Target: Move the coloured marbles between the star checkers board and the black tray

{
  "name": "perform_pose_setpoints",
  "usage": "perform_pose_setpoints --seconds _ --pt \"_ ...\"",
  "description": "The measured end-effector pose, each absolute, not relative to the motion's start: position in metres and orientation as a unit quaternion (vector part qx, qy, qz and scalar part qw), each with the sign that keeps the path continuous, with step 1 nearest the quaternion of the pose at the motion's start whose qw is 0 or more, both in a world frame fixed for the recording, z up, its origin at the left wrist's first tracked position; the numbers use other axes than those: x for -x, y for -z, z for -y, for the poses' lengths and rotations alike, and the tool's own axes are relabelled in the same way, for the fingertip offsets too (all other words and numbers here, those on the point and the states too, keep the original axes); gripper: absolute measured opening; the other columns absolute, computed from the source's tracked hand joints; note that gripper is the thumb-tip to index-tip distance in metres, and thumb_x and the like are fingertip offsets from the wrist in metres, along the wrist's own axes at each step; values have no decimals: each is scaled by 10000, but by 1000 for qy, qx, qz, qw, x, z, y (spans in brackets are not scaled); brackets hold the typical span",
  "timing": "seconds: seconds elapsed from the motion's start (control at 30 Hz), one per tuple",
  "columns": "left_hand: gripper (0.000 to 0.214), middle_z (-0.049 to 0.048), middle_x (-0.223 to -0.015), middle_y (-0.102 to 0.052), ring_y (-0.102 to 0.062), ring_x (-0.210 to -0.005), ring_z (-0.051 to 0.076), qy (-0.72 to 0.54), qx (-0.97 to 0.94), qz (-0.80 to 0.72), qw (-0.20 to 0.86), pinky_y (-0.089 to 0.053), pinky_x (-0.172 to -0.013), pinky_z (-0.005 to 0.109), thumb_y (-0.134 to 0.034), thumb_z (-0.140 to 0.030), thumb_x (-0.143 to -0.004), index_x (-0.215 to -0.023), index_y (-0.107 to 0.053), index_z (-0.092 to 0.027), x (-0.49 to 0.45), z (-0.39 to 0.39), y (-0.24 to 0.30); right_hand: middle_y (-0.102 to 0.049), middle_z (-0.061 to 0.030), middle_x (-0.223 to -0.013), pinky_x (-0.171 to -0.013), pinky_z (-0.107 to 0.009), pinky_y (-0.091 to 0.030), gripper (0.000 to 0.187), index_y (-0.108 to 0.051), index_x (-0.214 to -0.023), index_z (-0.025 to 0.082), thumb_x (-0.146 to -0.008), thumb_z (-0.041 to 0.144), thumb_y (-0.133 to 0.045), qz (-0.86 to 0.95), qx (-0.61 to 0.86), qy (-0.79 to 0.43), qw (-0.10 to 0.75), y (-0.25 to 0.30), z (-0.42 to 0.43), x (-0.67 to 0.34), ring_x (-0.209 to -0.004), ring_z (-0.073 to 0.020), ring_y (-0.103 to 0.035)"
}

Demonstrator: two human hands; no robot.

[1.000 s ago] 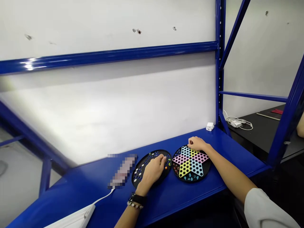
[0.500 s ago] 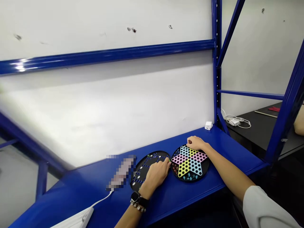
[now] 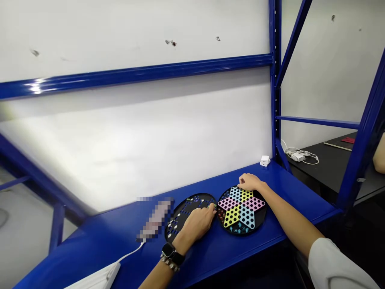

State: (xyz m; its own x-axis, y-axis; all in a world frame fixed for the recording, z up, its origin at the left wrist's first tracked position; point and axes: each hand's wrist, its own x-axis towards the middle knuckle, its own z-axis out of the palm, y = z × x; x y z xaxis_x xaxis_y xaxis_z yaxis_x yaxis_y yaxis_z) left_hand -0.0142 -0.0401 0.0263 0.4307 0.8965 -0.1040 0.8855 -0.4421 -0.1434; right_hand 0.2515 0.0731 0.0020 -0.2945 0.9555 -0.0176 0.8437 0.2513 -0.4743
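Observation:
My left hand (image 3: 197,225) lies over the right part of a round black board (image 3: 180,212) with blue holes and a few white marbles. Its fingertips are bunched at that board's right rim, and whatever they touch is hidden. My right hand (image 3: 249,182) rests curled on the top point of a star-shaped Chinese checkers board (image 3: 240,208) with pink, yellow and blue arms. Coloured marbles lie in the black areas around the star. A black watch (image 3: 169,252) and a beaded bracelet circle my left wrist.
Both boards sit on a blue steel shelf (image 3: 288,188). A pixelated patch (image 3: 155,218) lies left of them, with a white cable running to a white box (image 3: 96,277). A white plug (image 3: 264,161) stands at the back. Cables lie on a black table (image 3: 331,160), and a person's arm (image 3: 379,154) shows at the right edge.
My left hand has shifted toward the right rim of the round board, uncovering more of its left part. My right hand has barely moved.

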Motion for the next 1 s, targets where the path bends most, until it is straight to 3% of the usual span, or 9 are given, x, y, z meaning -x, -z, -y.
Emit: perform_pose_setpoints --seconds 0.33,0.53,0.8,1.0 --pt "311 61 -806 -649 -639 -747 223 28 816 575 -53 -378 -668 301 -175 -344 -1004 -983 -454 -209 43 19 -26 -577 3 -671 -531 -231 -309 197 -507 -632 196 -787 285 -591 773 580 -228 119 -9 -69 -252 -594 -115 -515" --pt "339 36 -776 -622 -631 -733 200 88 822 557 -77 -383 -668 292 -167 -357 -1009 -976 -479 -228 10 33 -50 -619 -16 -707 -543 -231 -328 137 -566 -653 197 -759 275 -604 771 587 -225 105 -9 -70 -252 -629 -132 -556" --pt "344 94 -849 -687 -671 -755 241 -15 907 421 -14 -433 -653 317 -233 -388 -1023 -1054 -508 -183 -94 61 -43 -666 -36 -729 -564 -244 -355 106 -607 -636 208 -723 267 -600 756 626 -156 114 -7 -74 -257 -673 -169 -612" --pt "347 115 -883 -691 -680 -752 248 -57 918 392 34 -461 -651 322 -299 -417 -1007 -1097 -516 -162 -109 62 -32 -638 -28 -677 -538 -254 -343 137 -563 -603 208 -722 267 -593 754 629 -157 109 -6 -75 -260 -624 -167 -600"
